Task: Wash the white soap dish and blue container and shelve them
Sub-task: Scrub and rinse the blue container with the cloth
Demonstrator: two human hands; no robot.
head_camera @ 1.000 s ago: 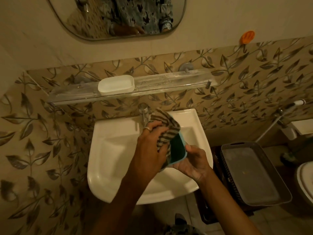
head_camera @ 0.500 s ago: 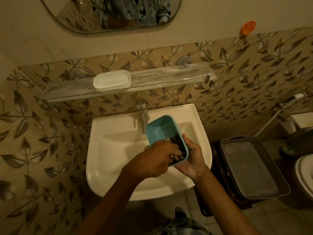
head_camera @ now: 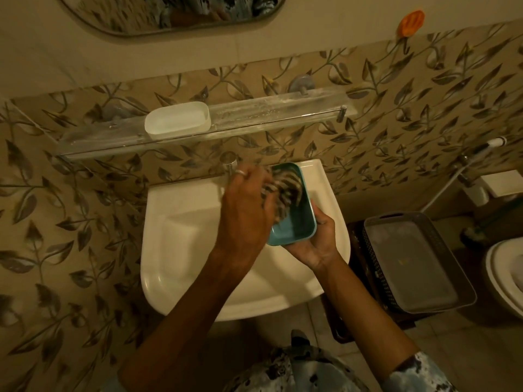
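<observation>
1. The right hand (head_camera: 314, 244) cups the blue container (head_camera: 294, 219) from beneath, holding it tilted above the white sink (head_camera: 181, 236).
2. The left hand (head_camera: 243, 216) grips a striped cloth (head_camera: 280, 188) and presses it inside the container; it is blurred.
3. The white soap dish (head_camera: 177, 120) sits on the glass shelf (head_camera: 268, 114) above the sink, upright.
4. A grey basket (head_camera: 413, 264) stands right of the sink.

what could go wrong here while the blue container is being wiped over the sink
The right hand cups the blue container only from below while the left hand pushes the striped cloth inside; it could slip into the sink. Shelving later, a careless reach might knock the white soap dish off the narrow shelf.
</observation>
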